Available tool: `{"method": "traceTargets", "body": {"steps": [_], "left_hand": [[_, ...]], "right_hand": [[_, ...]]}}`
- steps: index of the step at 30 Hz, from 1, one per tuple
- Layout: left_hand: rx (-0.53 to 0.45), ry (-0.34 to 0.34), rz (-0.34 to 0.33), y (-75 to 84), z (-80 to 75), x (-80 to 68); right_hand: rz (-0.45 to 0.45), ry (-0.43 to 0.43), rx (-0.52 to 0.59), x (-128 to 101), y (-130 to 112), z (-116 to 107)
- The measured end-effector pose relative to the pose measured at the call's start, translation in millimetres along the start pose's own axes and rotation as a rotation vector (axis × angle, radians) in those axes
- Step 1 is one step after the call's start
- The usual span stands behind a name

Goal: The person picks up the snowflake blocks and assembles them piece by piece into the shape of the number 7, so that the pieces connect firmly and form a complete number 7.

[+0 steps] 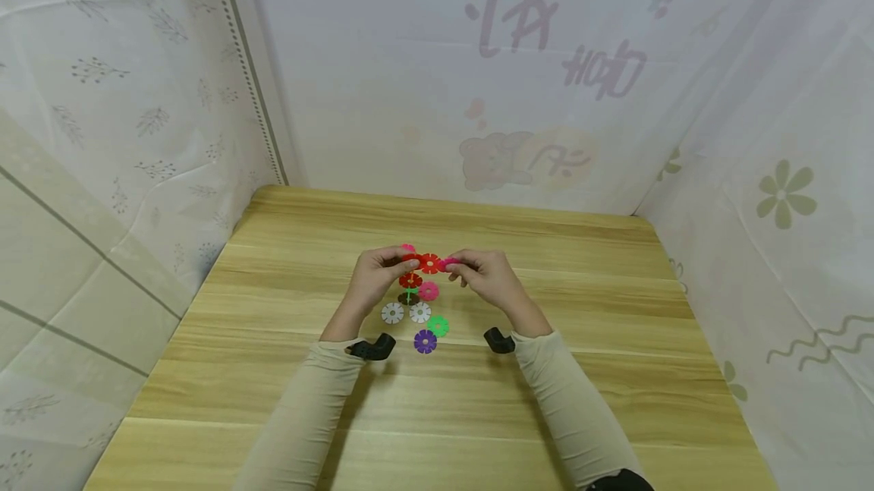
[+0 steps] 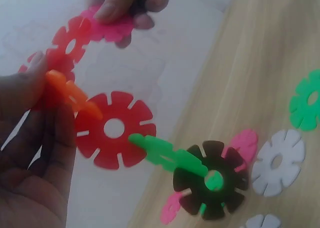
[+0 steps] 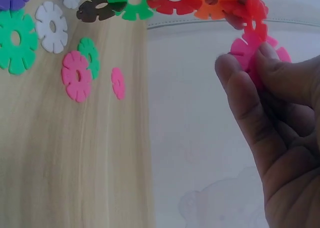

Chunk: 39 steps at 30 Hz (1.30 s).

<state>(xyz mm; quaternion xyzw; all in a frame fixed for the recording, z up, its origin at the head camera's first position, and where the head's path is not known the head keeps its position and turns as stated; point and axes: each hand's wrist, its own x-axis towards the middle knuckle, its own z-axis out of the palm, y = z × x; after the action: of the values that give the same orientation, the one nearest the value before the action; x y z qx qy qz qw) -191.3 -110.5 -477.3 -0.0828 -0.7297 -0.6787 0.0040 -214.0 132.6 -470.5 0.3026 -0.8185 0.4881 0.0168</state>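
Above the wooden table (image 1: 287, 369) both hands hold a chain of slotted plastic flower discs. My left hand (image 1: 398, 262) (image 2: 35, 153) pinches the orange disc (image 2: 70, 93) near the chain's top. From it hang a red disc (image 2: 114, 129) (image 1: 410, 280), a green one (image 2: 167, 153) and a dark brown one (image 2: 212, 180). My right hand (image 1: 456, 267) (image 3: 280, 128) pinches a pink disc (image 3: 245, 50) (image 2: 112, 28) against the upper red disc (image 1: 429, 263) (image 3: 250, 15).
Loose discs lie on the table under the hands: two white discs (image 1: 392, 313) (image 1: 419, 313), a green disc (image 1: 438, 325), a purple disc (image 1: 425, 341) and a pink disc (image 1: 428, 291). Patterned cloth walls (image 1: 136, 134) close in the table on three sides.
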Motion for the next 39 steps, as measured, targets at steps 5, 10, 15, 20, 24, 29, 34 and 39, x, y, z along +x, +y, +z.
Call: {"method": "traceTargets", "body": {"steps": [5,10,15,20,24,29,34,39], "left_hand": [[-0.016,0.039,-0.027,0.5,4.5,0.5],[-0.022,0.066,-0.050,0.2,6.9,0.9],[-0.032,0.078,-0.069,-0.3,7.9,0.7],[-0.057,0.079,-0.066,-1.0,9.9,1.4],[-0.077,0.078,-0.065,3.1,11.9,0.8],[-0.079,0.088,-0.064,-1.5,13.6,4.0],[-0.070,0.098,-0.064,-0.4,15.1,4.9],[-0.064,0.114,-0.053,-0.5,16.3,5.2]], "right_hand": [[-0.036,0.017,-0.026,0,1,2],[-0.039,0.019,-0.039,1,0,4],[-0.031,0.017,-0.018,1,0,5],[-0.010,0.023,-0.007,2,0,5],[0.012,0.018,-0.004,2,1,3],[0.019,0.019,-0.002,3,2,2],[0.008,0.030,-0.023,4,-1,2],[-0.014,0.060,-0.046,3,-3,3]]}}
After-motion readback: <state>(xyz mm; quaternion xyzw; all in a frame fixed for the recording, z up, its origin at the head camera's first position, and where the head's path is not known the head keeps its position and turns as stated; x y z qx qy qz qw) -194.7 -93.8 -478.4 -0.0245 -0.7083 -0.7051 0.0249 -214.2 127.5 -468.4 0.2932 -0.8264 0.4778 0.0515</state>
